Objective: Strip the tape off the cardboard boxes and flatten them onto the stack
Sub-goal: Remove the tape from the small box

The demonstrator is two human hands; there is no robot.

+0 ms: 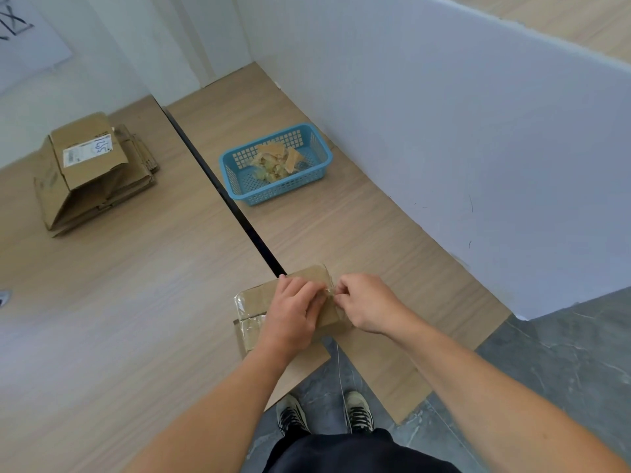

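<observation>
Now mid-strip: gripping the cardboard box (252, 298) with the left hand (293, 315), pinching its tape (329, 292) with the right hand (365, 302), probably needing a steady peel next.

Box (254, 297) before me: brown cardboard, glossy clear tape (243, 303). Basket (239, 187): blue, square-lattice walls; scraps (273, 162) tan and yellowish. Stack (92, 189): brown, white label (87, 151) with blue handwriting. Tabletop (119, 319): light wood grain. Floor (563, 353): grey, marbled. My shorts (341, 452): black.
</observation>
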